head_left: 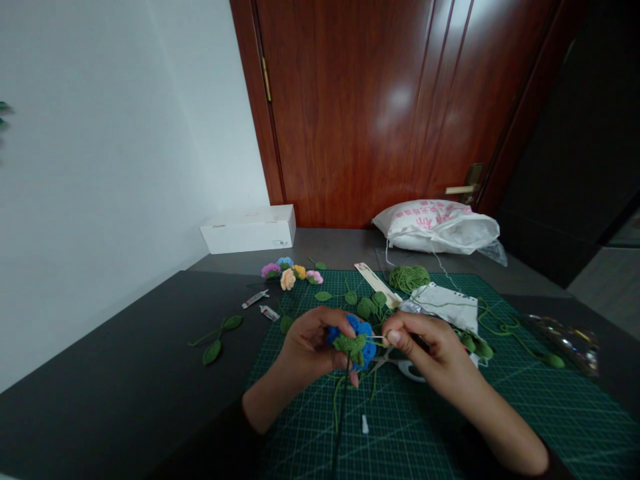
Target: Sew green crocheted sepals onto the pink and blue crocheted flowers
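My left hand (317,340) is closed round a blue crocheted flower (369,350) whose green base (351,347) faces me. A thin dark stem (342,417) runs down from the base over the mat. At the right of the flower, my right hand (417,340) pinches a thin metal needle (376,337), its other end at the green base. Green yarn tails (337,400) hang below the flower. Behind my right fingers lie scissors (411,371), partly hidden. A small white cap (365,424) rests on the mat below the hands.
The green cutting mat (400,427) bears leaves, a yarn ball (409,278) and a white notepad (445,303). Small crocheted flowers (287,279) and two tubes (255,299) lie left of centre. Behind stand a white box (250,230) and a white bag (430,227).
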The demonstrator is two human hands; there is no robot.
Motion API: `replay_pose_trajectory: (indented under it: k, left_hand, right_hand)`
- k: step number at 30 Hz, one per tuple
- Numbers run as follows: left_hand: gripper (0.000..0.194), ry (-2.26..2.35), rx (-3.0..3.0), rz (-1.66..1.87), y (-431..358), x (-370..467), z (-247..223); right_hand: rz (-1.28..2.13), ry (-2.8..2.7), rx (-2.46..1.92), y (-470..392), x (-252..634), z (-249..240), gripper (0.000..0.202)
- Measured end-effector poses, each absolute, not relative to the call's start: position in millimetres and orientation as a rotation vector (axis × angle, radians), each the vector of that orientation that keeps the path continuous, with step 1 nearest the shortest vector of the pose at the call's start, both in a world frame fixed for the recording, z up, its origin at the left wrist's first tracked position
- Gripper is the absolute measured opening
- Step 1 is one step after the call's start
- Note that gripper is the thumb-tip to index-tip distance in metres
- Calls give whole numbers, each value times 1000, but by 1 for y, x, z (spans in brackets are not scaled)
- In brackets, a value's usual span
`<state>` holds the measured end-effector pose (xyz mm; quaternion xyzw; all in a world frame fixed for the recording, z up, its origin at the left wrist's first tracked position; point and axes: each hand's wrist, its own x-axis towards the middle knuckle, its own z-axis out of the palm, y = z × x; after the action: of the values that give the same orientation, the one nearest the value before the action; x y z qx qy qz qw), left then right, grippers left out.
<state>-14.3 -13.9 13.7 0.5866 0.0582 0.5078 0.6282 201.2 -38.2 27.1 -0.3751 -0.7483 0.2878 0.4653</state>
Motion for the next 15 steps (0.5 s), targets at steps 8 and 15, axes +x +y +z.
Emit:
replay_pose_trajectory:
  k: [8, 15]
  left_hand:
    - [31, 57, 1378, 1156, -14, -13, 14]
    - [32, 92, 1354, 1154, -16, -14, 17]
  right_hand:
    - [837, -1776, -868, -34, 201, 24, 31]
    - [956, -1733, -833, -34, 197, 15, 30]
